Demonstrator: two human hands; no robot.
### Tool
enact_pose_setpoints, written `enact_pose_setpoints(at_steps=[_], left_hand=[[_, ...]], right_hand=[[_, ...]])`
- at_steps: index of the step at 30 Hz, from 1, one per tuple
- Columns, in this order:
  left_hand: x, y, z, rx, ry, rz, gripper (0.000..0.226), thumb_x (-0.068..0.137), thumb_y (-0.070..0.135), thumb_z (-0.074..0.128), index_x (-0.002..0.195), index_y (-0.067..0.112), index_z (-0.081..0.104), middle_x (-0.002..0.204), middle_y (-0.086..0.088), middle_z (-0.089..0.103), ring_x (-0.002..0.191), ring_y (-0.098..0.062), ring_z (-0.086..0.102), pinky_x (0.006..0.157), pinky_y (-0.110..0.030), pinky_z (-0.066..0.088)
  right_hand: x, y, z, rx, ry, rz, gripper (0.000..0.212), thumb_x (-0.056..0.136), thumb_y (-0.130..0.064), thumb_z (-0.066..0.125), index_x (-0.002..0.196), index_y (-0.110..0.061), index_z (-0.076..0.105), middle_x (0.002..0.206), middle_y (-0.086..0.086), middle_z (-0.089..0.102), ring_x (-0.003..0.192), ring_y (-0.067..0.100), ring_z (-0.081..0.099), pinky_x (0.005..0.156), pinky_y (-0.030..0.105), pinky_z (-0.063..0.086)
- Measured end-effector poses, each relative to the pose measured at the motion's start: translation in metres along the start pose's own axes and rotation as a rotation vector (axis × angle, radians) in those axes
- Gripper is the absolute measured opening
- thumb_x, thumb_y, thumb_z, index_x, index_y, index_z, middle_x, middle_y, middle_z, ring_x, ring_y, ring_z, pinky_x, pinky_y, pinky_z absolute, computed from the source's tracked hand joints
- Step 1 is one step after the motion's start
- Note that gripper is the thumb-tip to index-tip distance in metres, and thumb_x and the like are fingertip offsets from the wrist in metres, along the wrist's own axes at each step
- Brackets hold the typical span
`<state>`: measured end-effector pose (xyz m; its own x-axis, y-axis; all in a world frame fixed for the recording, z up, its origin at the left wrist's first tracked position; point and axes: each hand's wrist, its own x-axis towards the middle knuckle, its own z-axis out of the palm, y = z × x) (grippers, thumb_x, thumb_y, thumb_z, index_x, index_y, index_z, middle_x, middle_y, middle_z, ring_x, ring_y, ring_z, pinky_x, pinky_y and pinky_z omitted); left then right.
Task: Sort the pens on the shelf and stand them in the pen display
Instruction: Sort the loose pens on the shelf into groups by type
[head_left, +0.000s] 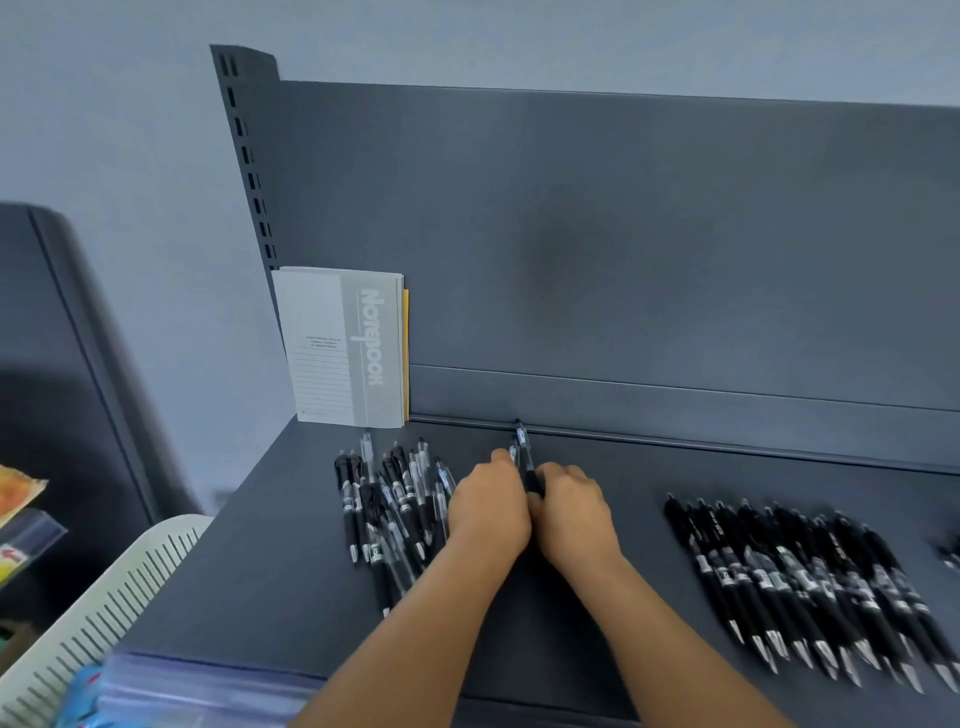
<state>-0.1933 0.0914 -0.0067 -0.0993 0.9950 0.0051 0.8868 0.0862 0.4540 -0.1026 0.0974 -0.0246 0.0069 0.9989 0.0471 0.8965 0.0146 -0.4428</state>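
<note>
Nearest the camera, lower left: clear plastic bag (171, 691), bluish contents, blurred; beside it a white slotted basket (104, 597).

Shelf (519, 597), dark grey, flat, with upright back panel (623, 234).

Item, far left against the panel: notebook stack (343, 348), standing upright, grey cover in front, a yellow edge behind.

Item, left of centre: unsorted pen heap (387, 509), black and clear barrels crossing one another at mixed angles.

Item, right: sorted pen row (795, 577), black pens lying side by side, tips toward the near edge, roughly parallel.

Item, centre, between heap and row: held pens (525, 457), at least two, pointing away toward the panel.

Left hand (488, 504): fingers curled, pressed against the right hand, apparently gripping the held pens; exact finger contact not visible.

Right hand (574, 512): fingers curled round the lower barrels of the same pens.

Pen display: not in view.

Progress, as judged: sorting partly done, one group laid out, a sizeable heap remaining; no pen yet stood in any display. Well under halfway.
</note>
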Motion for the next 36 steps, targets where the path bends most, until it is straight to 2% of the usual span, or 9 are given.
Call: enact_pose_setpoints(at_steps=[5,9,13,17,21,25,28,32,36], left_hand=[[0.009,-0.007,-0.005,-0.045,-0.026,-0.033,0.029,0.088,0.012,0.057,0.113,0.005,0.045,0.113,-0.014,0.061,0.104,-0.032,0.060,0.074,-0.034,0.049],[0.009,-0.021,-0.012,-0.134,0.022,-0.040,0.030,0.087,0.020,0.059,0.112,0.006,0.051,0.111,-0.013,0.062,0.104,-0.032,0.060,0.079,-0.033,0.048],[-0.001,-0.020,-0.019,-0.276,0.086,0.016,0.019,0.083,0.021,0.060,0.100,0.015,0.064,0.096,-0.002,0.069,0.095,-0.024,0.063,0.074,-0.025,0.046],[-0.015,-0.002,-0.021,-0.395,0.102,0.068,0.013,0.082,0.022,0.061,0.094,0.021,0.068,0.084,0.007,0.067,0.087,-0.017,0.064,0.075,-0.025,0.048],[-0.029,0.028,-0.016,-0.457,0.104,0.116,0.011,0.083,0.024,0.062,0.092,0.028,0.067,0.072,0.017,0.060,0.083,-0.010,0.063,0.072,-0.020,0.043],[-0.045,0.066,-0.004,-0.502,0.084,0.163,0.009,0.083,0.026,0.063,0.090,0.028,0.067,0.075,0.016,0.065,0.081,-0.007,0.064,0.077,-0.023,0.049],[-0.060,0.101,0.010,-0.528,0.063,0.190,0.010,0.082,0.024,0.064,0.091,0.028,0.068,0.074,0.015,0.066,0.077,-0.006,0.064,0.075,-0.024,0.051],[-0.085,0.152,0.034,-0.541,0.048,0.215,0.011,0.082,0.022,0.064,0.091,0.027,0.069,0.069,0.016,0.064,0.072,-0.005,0.064,0.073,-0.023,0.052],[-0.108,0.202,0.060,-0.522,0.016,0.250,0.011,0.084,0.022,0.064,0.093,0.026,0.069,0.069,0.017,0.062,0.068,-0.003,0.063,0.069,-0.020,0.051]], right_hand=[[0.011,-0.008,0.001,-0.015,0.032,0.067,0.016,0.090,-0.010,0.049,0.105,-0.006,0.054,0.106,0.010,0.056,0.088,0.025,0.054,0.066,0.026,0.035],[0.005,-0.008,-0.001,0.018,0.070,0.113,0.020,0.089,-0.009,0.048,0.107,-0.009,0.056,0.106,0.009,0.058,0.094,0.027,0.058,0.068,0.026,0.038],[-0.011,-0.006,-0.013,0.059,0.135,0.115,0.023,0.089,-0.014,0.049,0.110,-0.016,0.056,0.107,0.006,0.057,0.094,0.026,0.058,0.072,0.027,0.042],[-0.029,-0.002,-0.035,0.092,0.247,0.095,0.024,0.090,-0.014,0.049,0.112,-0.018,0.058,0.108,0.004,0.058,0.092,0.024,0.060,0.073,0.027,0.043],[-0.045,0.019,-0.064,0.079,0.316,0.108,0.023,0.090,-0.014,0.050,0.111,-0.018,0.059,0.107,0.004,0.058,0.091,0.025,0.061,0.075,0.030,0.045],[-0.063,0.053,-0.090,0.071,0.358,0.123,0.024,0.090,-0.015,0.051,0.112,-0.017,0.059,0.107,0.004,0.057,0.092,0.024,0.060,0.074,0.028,0.043],[-0.078,0.085,-0.112,0.080,0.372,0.145,0.024,0.090,-0.014,0.051,0.112,-0.017,0.059,0.107,0.005,0.057,0.090,0.025,0.060,0.076,0.030,0.046],[-0.099,0.135,-0.140,0.059,0.366,0.177,0.023,0.091,-0.016,0.049,0.112,-0.020,0.058,0.107,0.003,0.056,0.089,0.024,0.060,0.072,0.029,0.042],[-0.119,0.184,-0.168,0.060,0.372,0.191,0.027,0.091,-0.017,0.049,0.116,-0.021,0.057,0.110,0.004,0.056,0.092,0.025,0.060,0.076,0.030,0.045]])
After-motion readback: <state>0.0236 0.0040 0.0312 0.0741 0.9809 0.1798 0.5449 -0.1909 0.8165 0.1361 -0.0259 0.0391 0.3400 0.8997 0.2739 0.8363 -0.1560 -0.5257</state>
